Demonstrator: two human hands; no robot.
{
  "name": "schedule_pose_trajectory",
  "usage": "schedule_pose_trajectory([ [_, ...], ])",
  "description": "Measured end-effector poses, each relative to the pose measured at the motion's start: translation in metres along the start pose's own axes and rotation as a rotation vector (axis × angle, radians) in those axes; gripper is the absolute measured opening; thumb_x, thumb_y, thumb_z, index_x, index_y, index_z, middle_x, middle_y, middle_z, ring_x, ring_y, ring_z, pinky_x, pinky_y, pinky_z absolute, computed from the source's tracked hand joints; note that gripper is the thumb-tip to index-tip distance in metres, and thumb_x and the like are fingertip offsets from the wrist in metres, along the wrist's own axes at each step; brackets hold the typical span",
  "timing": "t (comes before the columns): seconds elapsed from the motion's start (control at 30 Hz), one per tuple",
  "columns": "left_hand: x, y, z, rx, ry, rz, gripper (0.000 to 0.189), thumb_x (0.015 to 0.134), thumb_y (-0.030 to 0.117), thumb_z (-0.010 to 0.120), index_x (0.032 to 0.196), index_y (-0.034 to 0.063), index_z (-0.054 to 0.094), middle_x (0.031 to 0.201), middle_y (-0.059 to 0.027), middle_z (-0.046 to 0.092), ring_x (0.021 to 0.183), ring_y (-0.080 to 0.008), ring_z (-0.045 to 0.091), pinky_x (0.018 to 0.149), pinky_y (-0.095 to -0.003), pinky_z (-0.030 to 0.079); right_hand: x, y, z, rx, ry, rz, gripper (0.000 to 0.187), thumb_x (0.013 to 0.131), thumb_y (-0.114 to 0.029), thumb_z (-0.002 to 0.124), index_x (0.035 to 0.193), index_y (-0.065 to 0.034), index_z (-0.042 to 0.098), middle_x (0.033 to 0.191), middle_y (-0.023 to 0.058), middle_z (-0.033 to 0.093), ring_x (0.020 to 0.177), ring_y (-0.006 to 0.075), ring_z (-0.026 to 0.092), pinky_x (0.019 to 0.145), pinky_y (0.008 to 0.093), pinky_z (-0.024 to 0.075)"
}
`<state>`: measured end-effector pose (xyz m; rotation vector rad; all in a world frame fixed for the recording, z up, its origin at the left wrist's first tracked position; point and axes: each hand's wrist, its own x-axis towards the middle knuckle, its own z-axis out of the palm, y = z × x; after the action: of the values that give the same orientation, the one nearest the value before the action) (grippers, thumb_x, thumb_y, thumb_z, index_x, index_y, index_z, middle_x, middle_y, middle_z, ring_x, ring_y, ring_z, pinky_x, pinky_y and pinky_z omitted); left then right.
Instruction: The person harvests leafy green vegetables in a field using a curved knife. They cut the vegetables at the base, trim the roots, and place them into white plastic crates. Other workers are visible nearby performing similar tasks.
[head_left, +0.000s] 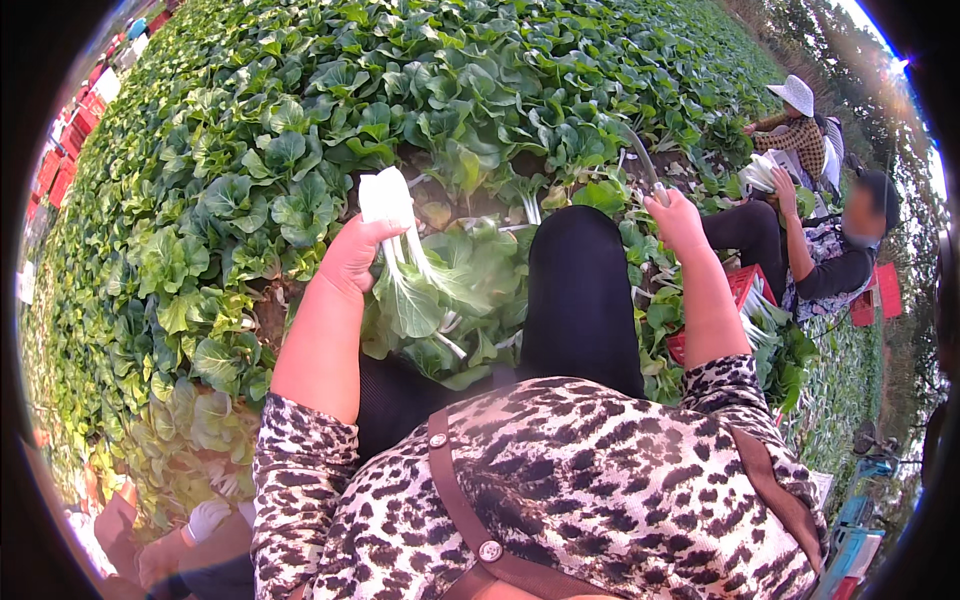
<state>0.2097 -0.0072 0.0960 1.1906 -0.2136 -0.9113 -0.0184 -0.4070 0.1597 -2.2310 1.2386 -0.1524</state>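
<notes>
My left hand (355, 251) grips a bunch of pak choi (405, 270) by its stalks. The thick white bases point up and the green leaves hang down in front of my lap. In my right hand (677, 219) is the handle of a sickle (643, 156), held beyond my bent right knee. Its curved metal blade reaches up and left over the plants, with the tip hard to make out against the leaves. Below the held bunch lie loose leaves and cut white stalks (452, 345) between my legs.
Rows of growing pak choi (465, 82) spread ahead and to the left. A red crate (750, 289) with cut greens stands by my right forearm. Two co-workers (832, 255) (795, 135) sit at the right. A gloved hand (206, 519) shows at lower left. Red crates (64, 172) stand far left.
</notes>
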Motion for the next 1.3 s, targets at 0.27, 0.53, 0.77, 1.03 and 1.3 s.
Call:
schedule_pose_trajectory([
  [0.27, -0.008, -0.033, -0.007, 0.089, 0.164, -0.225, 0.044, 0.076, 0.007, 0.068, 0.118, -0.0004, 0.058, 0.097, -0.0112, 0.066, 0.084, -0.0250, 0.067, 0.077, -0.0382, 0.056, 0.012, 0.110, 0.112, 0.036, -0.057, 0.151, 0.043, 0.088, -0.034, 0.067, 0.114, -0.0006, 0.063, 0.098, 0.0189, 0.070, 0.090, 0.0328, 0.068, 0.083, 0.0415, 0.0518],
  [0.53, 0.009, -0.056, -0.009, 0.424, 0.329, -0.293, 0.051, 0.073, 0.004, 0.072, 0.121, 0.0000, 0.056, 0.102, -0.0088, 0.064, 0.089, -0.0186, 0.064, 0.082, -0.0339, 0.052, 0.114, 0.147, 0.236, 0.086, -0.202, 0.180, 0.033, 0.090, -0.032, 0.064, 0.109, -0.0056, 0.064, 0.080, 0.0089, 0.063, 0.066, 0.0214, 0.058, 0.059, 0.0352, 0.0471],
  [0.77, 0.069, -0.074, 0.008, 0.740, 0.303, -0.392, 0.061, 0.068, 0.009, 0.073, 0.126, -0.0003, 0.055, 0.109, -0.0091, 0.064, 0.095, -0.0163, 0.061, 0.087, -0.0318, 0.049, 0.184, 0.149, 0.266, 0.339, -0.265, 0.406, 0.028, 0.093, -0.030, 0.062, 0.109, -0.0069, 0.061, 0.071, 0.0022, 0.058, 0.052, 0.0129, 0.053, 0.046, 0.0303, 0.0446],
  [1.03, 0.207, -0.100, 0.100, 1.481, -0.259, -0.119, 0.036, 0.066, 0.013, 0.077, 0.098, 0.0024, 0.065, 0.104, -0.0179, 0.059, 0.097, -0.0361, 0.060, 0.086, -0.0428, 0.050, 0.267, 0.207, 0.283, 0.543, 0.042, 0.588, 0.028, 0.092, -0.031, 0.062, 0.097, -0.0032, 0.066, 0.076, 0.0123, 0.066, 0.064, 0.0266, 0.064, 0.061, 0.0394, 0.0510],
  [1.3, 0.416, -0.187, 0.224, 1.980, -0.880, 0.399, 0.020, 0.069, 0.005, 0.065, 0.089, 0.0031, 0.069, 0.162, -0.0129, 0.018, 0.148, -0.0423, 0.015, 0.118, -0.0527, 0.022, 0.283, 0.197, 0.293, 0.326, -0.124, 0.184, 0.031, 0.090, -0.027, 0.063, 0.107, -0.0016, 0.065, 0.099, 0.0226, 0.068, 0.093, 0.0405, 0.064, 0.084, 0.0427, 0.0500],
])
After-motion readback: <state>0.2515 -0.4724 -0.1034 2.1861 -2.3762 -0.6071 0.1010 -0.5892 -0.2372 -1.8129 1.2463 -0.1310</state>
